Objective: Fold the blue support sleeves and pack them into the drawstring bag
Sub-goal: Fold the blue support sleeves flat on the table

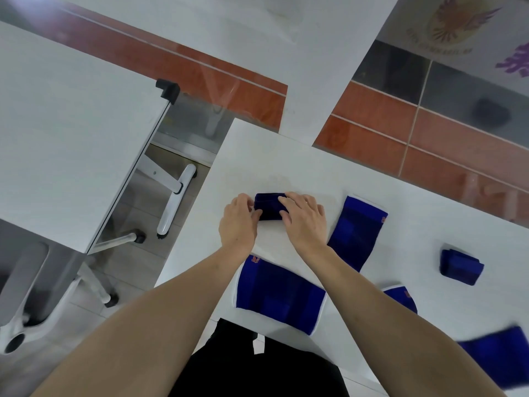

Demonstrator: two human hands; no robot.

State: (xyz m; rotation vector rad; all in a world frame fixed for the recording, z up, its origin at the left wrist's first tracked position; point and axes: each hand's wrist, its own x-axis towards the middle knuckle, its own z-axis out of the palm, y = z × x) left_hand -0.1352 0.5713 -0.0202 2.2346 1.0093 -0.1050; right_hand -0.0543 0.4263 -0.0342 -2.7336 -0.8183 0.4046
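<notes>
A folded blue support sleeve (267,206) lies on the white table (286,156), and both hands are on it. My left hand (239,222) grips its left end, while my right hand (305,217) presses on its right part. Flat unfolded sleeves lie near me: one (279,298) between my forearms, one (356,230) right of my right wrist. Another folded sleeve (461,266) rests farther right. Parts of two more sleeves (400,298) (498,355) show at the right, one behind my right forearm. No drawstring bag is in view.
A second white table (65,133) stands to the left, with a gap and its wheeled legs (174,199) between the two. A chair base (25,319) sits at the lower left. The table's near edge runs just in front of my dark clothing (257,365).
</notes>
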